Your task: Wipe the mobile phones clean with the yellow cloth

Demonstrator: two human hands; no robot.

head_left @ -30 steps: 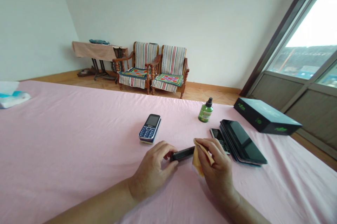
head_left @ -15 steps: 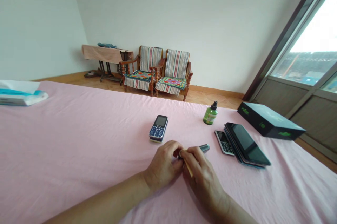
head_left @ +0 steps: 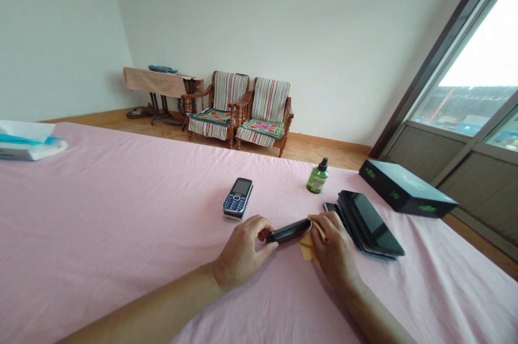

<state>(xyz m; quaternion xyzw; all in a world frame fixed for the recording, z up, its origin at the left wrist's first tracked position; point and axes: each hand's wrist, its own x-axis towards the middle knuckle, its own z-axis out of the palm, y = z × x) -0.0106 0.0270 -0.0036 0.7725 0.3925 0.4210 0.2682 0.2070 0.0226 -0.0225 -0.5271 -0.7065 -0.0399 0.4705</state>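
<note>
My left hand (head_left: 246,249) pinches one end of a dark mobile phone (head_left: 288,231), seen edge-on and held just above the pink sheet. At the phone's other end, my right hand (head_left: 334,244) is closed on a yellow cloth (head_left: 308,247), which it presses against that end; part of the cloth hangs below the fingers. Beyond my left hand lies a blue keypad phone (head_left: 237,197), resting on something with a yellowish edge. A second keypad phone (head_left: 332,207), partly hidden by my right hand, lies beside a stack of dark tablets (head_left: 374,222).
A green bottle with a black cap (head_left: 318,177) stands near the far edge of the pink sheet (head_left: 133,214). A black box (head_left: 408,188) lies at the right, a tissue pack (head_left: 32,147) at the far left. Two wooden chairs (head_left: 263,109) stand by the wall.
My right hand has moved right along the phone with the cloth, away from my left hand. More of the phone and the hanging cloth now shows between the hands.
</note>
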